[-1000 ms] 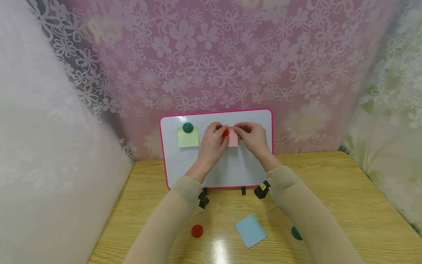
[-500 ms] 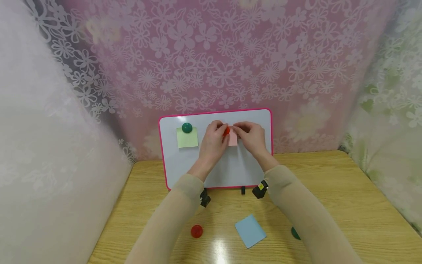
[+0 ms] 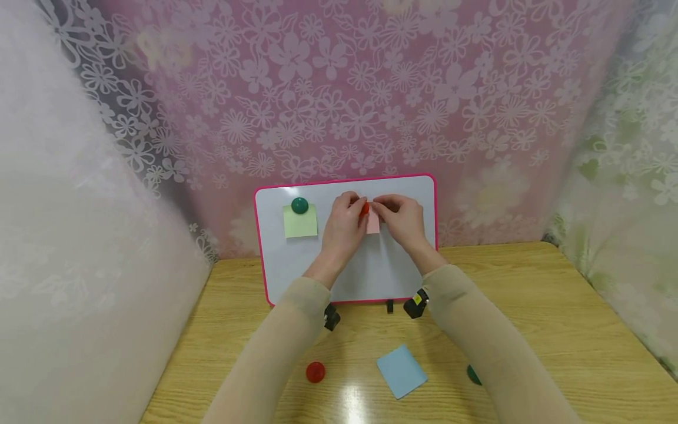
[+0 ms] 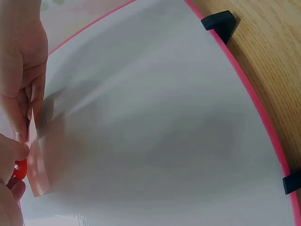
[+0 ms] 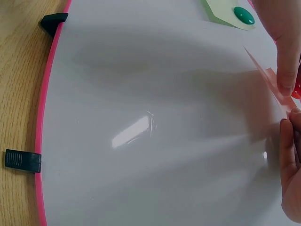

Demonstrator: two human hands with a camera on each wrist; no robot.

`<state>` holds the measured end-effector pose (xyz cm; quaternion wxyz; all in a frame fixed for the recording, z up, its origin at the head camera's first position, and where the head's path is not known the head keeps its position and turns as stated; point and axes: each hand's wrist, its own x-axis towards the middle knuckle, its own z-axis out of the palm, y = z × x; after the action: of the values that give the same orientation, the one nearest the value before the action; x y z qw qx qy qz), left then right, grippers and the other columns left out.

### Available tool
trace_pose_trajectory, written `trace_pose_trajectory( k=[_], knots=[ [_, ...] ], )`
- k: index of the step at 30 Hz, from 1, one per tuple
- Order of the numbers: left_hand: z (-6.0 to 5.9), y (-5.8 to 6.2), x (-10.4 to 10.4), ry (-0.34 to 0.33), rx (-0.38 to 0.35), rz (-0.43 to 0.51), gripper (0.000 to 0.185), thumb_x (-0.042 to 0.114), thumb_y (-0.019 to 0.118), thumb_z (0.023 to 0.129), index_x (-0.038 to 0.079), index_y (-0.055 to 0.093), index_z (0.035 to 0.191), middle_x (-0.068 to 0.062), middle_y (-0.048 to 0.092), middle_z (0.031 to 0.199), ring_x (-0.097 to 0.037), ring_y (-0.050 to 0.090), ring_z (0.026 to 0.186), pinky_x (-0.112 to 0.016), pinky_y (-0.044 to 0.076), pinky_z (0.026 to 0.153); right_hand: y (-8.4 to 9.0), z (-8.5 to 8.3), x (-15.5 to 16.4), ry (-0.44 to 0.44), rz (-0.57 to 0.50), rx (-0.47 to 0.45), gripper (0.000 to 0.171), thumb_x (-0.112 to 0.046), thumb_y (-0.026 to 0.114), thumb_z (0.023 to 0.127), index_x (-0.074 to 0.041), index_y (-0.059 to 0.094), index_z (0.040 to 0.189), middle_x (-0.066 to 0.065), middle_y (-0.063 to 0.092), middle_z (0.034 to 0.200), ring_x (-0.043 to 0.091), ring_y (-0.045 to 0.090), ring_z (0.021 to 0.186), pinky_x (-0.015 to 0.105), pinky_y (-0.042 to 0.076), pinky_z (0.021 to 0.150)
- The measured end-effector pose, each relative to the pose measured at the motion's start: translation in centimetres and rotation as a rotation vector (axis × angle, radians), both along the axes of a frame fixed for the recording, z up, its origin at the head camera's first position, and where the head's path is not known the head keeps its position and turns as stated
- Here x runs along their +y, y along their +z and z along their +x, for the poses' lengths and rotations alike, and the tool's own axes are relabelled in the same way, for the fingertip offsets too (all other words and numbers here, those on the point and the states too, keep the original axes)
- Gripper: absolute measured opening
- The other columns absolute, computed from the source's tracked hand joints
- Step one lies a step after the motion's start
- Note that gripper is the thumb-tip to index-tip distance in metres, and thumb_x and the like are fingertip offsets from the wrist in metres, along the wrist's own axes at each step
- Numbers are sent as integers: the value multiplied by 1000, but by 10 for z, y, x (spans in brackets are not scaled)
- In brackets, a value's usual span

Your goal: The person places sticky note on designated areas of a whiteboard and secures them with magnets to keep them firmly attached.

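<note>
Standing propped near-upright on the wooden table (image 3: 529, 306), a pink-framed whiteboard (image 3: 371, 277) is kept facing the person. Against its upper middle a pink note (image 3: 373, 224) is pinched by the right hand (image 3: 405, 221) so that it stays flat, while a red magnet (image 3: 365, 208) is gripped in the curled fingers of the left hand (image 3: 341, 227), at the note's top edge. A green note (image 3: 300, 222) is already pinned under a green magnet (image 3: 299, 205).
</note>
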<state>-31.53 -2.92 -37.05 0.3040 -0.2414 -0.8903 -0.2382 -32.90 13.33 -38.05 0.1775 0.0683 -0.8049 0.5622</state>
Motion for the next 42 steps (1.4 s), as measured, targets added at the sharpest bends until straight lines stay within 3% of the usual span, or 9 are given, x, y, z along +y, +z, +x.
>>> trace_pose_trajectory(
  k=[16,42],
  knots=[
    [-6,2,5,39,17,-30,30,10,74,102,-2,75,130,-15,65,123,-27,60,116,-28,53,105,-1,0,-1,-21,10,-6,26,-26,76,103,-6,80,119,9,78,111,22,73,92,26,61,78],
    [-10,-1,6,63,6,-38,30,8,74,101,-2,75,130,-15,64,125,-28,59,119,-29,52,107,-7,-5,-2,-66,90,69,24,-24,77,102,-6,81,116,9,79,107,21,73,91,32,62,79]
  ],
)
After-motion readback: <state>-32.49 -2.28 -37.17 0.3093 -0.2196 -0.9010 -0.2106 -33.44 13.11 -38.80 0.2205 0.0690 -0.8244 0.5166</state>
